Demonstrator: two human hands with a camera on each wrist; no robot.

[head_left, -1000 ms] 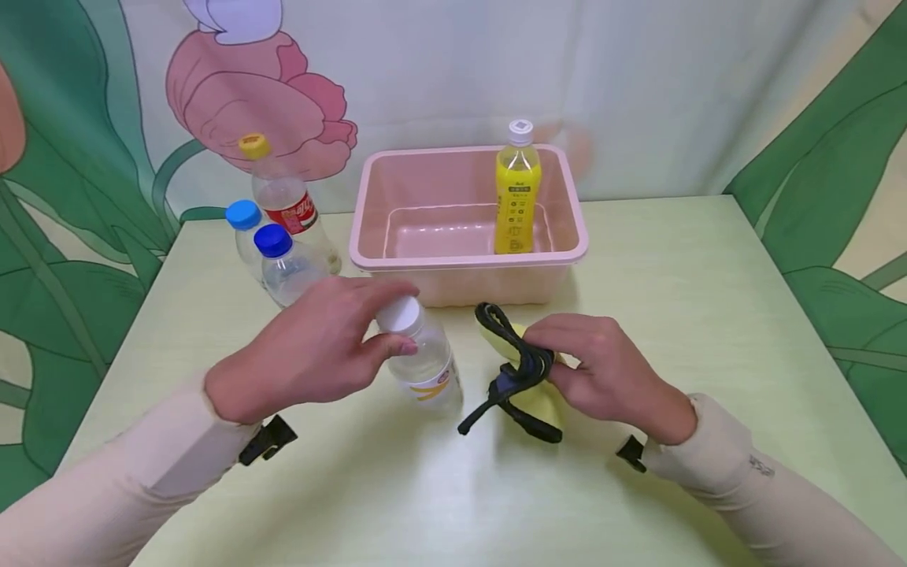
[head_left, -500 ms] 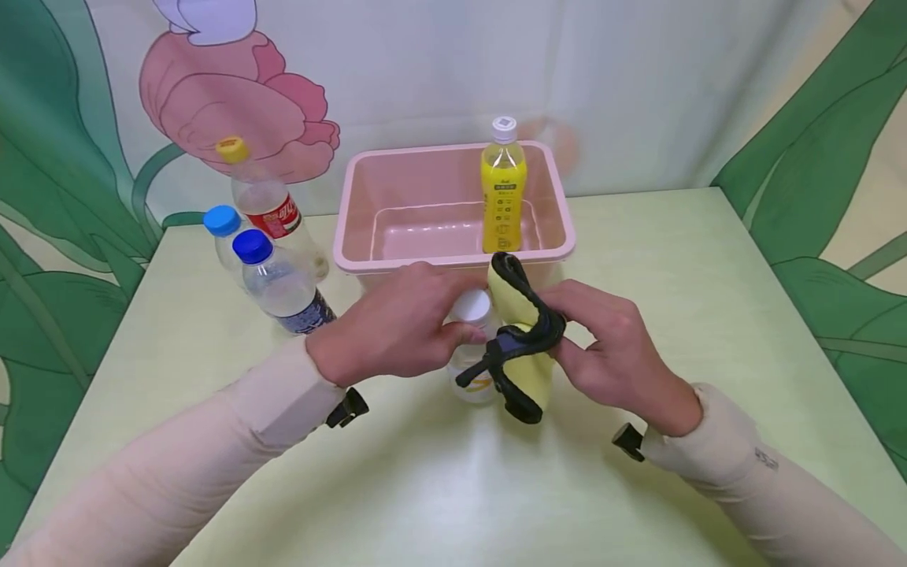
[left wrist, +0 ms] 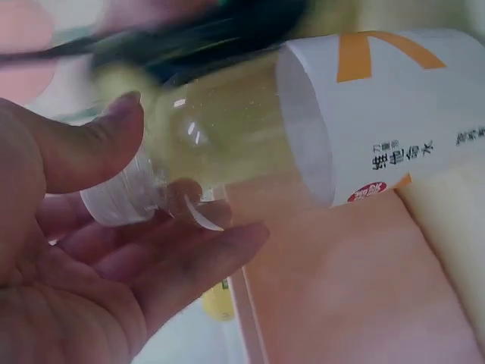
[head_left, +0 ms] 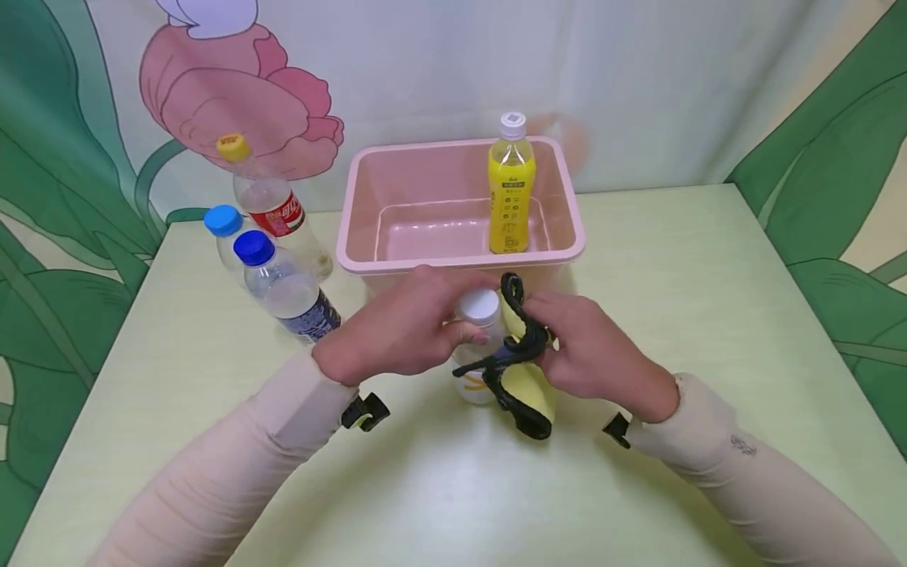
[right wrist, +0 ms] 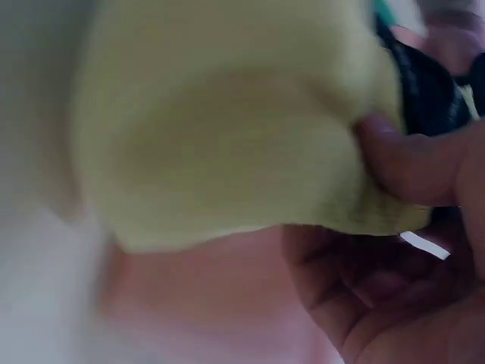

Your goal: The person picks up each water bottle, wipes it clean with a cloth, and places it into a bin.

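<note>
Beyond the fingers [head_left: 464, 279], a rectangular pink plastic bin [head_left: 418, 181] holds a white-capped yellow plastic bottle [head_left: 510, 201]. Left of the fingers stand three clear, blue- or yellow-capped plastic bottles [head_left: 283, 287].

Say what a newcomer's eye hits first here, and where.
Probably the bright yellow bottle, standing in the right part of the pink bin at the back of the table. Next, in front of the bin, the left hand grips a white-capped clear bottle near its neck, while the right hand holds a black-trimmed yellow fabric piece beside it.
</note>
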